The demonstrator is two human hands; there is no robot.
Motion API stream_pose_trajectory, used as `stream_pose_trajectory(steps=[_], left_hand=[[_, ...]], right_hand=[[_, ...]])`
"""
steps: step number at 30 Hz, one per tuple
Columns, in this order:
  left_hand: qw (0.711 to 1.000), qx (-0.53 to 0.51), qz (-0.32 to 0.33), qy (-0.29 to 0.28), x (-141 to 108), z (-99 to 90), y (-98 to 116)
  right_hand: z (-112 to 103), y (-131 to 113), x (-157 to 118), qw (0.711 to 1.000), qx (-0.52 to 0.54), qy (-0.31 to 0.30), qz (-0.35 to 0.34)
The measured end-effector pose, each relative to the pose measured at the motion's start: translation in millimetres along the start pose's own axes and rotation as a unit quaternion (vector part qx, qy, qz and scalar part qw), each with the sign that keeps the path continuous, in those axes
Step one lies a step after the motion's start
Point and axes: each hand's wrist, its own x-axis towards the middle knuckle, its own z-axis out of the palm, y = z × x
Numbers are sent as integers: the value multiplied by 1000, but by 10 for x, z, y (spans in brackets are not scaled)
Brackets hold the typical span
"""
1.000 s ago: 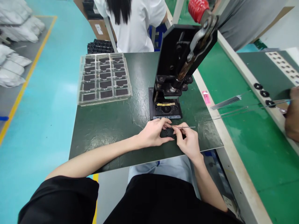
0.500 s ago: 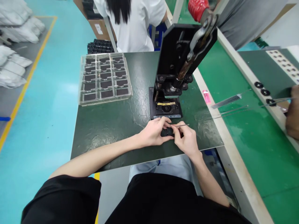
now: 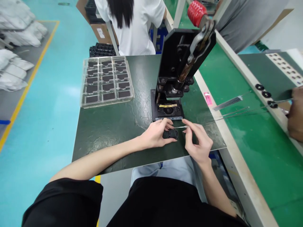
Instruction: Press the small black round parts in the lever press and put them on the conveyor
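My left hand (image 3: 157, 134) rests on the dark green table, with its thumb and fingers closed around a small black plastic part (image 3: 172, 134) that has a round face. Across the back edge of this part lies one end of a thin metal rod (image 3: 180, 127). The rod runs right to my right hand (image 3: 197, 138), where thumb and fingers hold it and the index finger points past it. Just behind both hands stands a black hand press (image 3: 169, 113) with a red lever grip (image 3: 196, 13). A yellow strip (image 3: 168, 106) lies on its base.
A clear tray (image 3: 106, 103) of dark rectangular pieces sits at the table's left. To the right runs a green conveyor (image 3: 239, 82) bearing thin grey rods (image 3: 228, 103) and a pink item (image 3: 208, 98). Black rings (image 3: 266, 94) lie on its far rail, near a co-worker's blurred hand (image 3: 295, 115). Another person (image 3: 137, 31) sits ahead.
My right hand has moved right, away from the black part, and its fingers have spread somewhat. The rod has shifted right with it. My left hand keeps its place, and more of the round face shows.
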Motion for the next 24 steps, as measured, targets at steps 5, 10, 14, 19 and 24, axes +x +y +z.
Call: stream_pose_trajectory(steps=[5, 10, 14, 19, 24], left_hand=[[1000, 3, -3, -7, -5, -11, 24], [1000, -1, 7, -6, -9, -9, 33], [1000, 5, 14, -4, -11, 0, 21], [1000, 9, 9, 0, -16, 1, 14], [1000, 27, 14, 5, -15, 7, 3]], right_hand=[[89, 10, -16, 999, 24, -2, -36], [88, 25, -5, 998, 13, 3, -55], [82, 16, -2, 996, -4, 7, -87], [124, 1, -9, 993, 5, -7, -117], [183, -46, 50, 993, 44, -37, -100]])
